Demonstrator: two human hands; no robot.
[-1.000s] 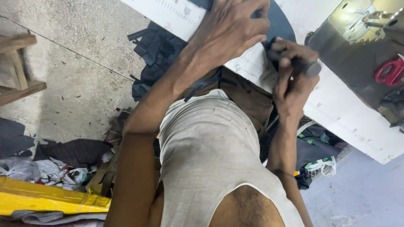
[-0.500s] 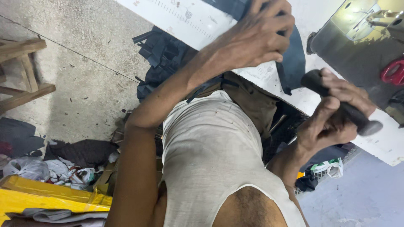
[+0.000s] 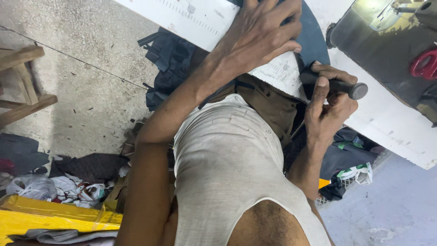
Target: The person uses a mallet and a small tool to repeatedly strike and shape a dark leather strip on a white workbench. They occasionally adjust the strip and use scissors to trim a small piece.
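Observation:
My left hand (image 3: pixel 264 32) presses flat on a dark blue fabric piece (image 3: pixel 314 38) that lies on a white table (image 3: pixel 387 118) marked with ruler lines. My right hand (image 3: pixel 330 107) grips a black-handled cutting tool (image 3: pixel 339 85) at the fabric's near edge, by the table's front edge. The tool's working end is hidden behind my fingers. My grey sleeveless shirt fills the lower middle of the view.
A dark machine (image 3: pixel 387 50) with a red part (image 3: pixel 423 64) stands on the table at the right. Dark fabric scraps (image 3: pixel 168 59) lie on the concrete floor below. A wooden stool (image 3: pixel 22 86) is at the left, a yellow sheet (image 3: pixel 41 218) and plastic bags at bottom left.
My right hand swung out to the right with the tool, then came back up to the fabric's edge. My left hand stayed pressed on the fabric.

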